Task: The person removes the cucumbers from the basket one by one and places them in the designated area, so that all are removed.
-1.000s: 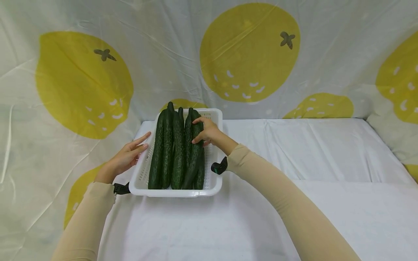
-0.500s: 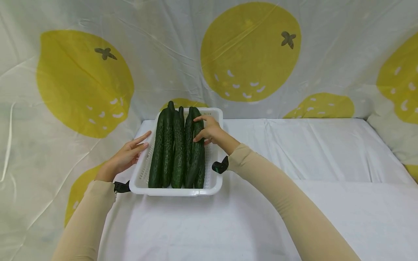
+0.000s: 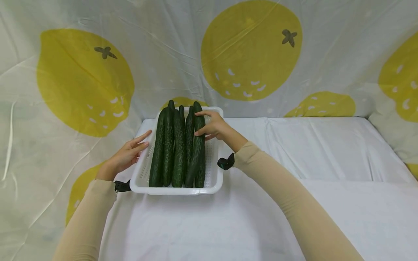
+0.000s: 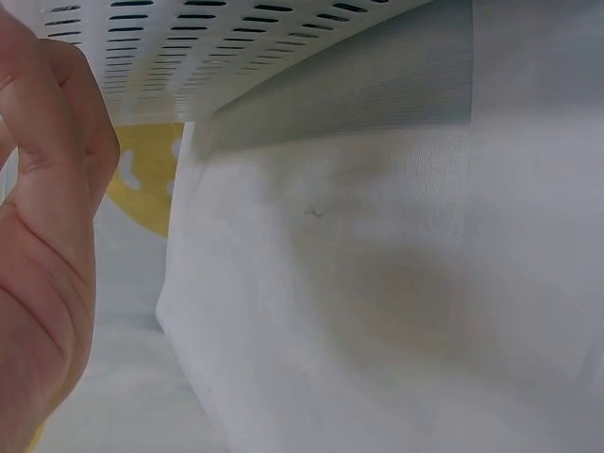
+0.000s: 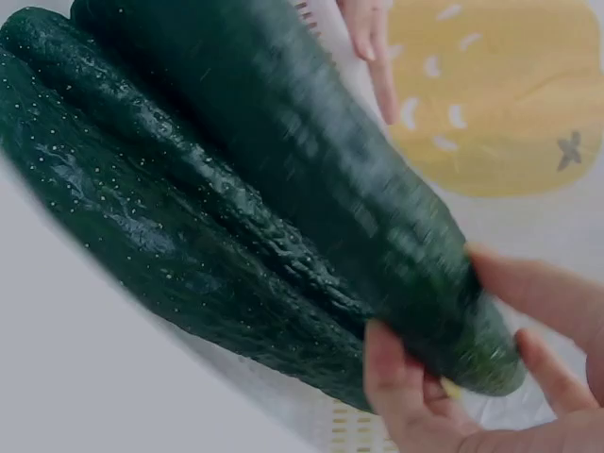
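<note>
A white slotted plastic basket (image 3: 213,181) holds several long dark green cucumbers (image 3: 179,156) side by side. My right hand (image 3: 217,127) pinches the far end of the rightmost top cucumber (image 3: 197,152), thumb on one side and fingers on the other. In the right wrist view that cucumber (image 5: 349,160) lies at a slant over its neighbours, its tip between the fingertips. My left hand (image 3: 125,156) rests at the basket's left rim with its index finger extended. The left wrist view shows that hand (image 4: 47,189) beside the slotted wall; its fingertips are hidden there.
The basket stands on a table covered with white cloth (image 3: 294,217). A white curtain printed with large yellow lemons (image 3: 251,50) hangs behind and on the left. Each wrist carries a black camera strap (image 3: 226,161).
My right hand has moved slightly away and to the right, shifting the far end of the pinched cucumber up past the basket's far rim. My left hand has kept its place.
</note>
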Available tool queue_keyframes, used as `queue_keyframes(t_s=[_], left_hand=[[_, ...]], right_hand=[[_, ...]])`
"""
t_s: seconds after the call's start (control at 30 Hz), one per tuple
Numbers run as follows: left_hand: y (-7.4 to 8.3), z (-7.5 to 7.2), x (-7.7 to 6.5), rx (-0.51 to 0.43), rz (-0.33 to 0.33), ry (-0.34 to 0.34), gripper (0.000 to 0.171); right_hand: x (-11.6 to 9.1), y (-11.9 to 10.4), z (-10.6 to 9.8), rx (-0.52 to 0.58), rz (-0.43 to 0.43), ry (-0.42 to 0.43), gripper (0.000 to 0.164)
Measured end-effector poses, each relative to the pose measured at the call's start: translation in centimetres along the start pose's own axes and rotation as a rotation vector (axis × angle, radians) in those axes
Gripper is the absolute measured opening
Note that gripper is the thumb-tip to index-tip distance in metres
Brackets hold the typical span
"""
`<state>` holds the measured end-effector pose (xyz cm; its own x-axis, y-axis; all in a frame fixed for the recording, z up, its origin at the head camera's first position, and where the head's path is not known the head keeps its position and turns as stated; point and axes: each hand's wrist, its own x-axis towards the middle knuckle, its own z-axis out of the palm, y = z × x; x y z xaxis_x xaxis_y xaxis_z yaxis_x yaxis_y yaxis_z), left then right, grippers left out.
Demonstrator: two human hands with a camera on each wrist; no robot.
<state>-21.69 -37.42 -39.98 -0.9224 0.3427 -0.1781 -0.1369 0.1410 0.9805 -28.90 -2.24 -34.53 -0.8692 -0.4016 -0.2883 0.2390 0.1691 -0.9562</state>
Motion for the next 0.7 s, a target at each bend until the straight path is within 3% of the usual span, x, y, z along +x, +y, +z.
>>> queue_keyframes(t_s=[0.27,0.43,0.7], left_hand=[[-0.1,-0.1,0.0,-0.021,0.012,-0.025,0.060],[-0.1,-0.1,0.0,-0.020,0.010,-0.026,0.060],[-0.1,-0.2,0.1,-0.027,0.008,-0.023,0.059]], right_hand=[[-0.8,0.3,-1.1,0.147,-0.043,-0.034,0.076],[-1.4,0.6,-1.9,0.148,-0.099,-0.034,0.075],[-2.3,1.0,-3.3,0.197,-0.095,-0.037,0.075]])
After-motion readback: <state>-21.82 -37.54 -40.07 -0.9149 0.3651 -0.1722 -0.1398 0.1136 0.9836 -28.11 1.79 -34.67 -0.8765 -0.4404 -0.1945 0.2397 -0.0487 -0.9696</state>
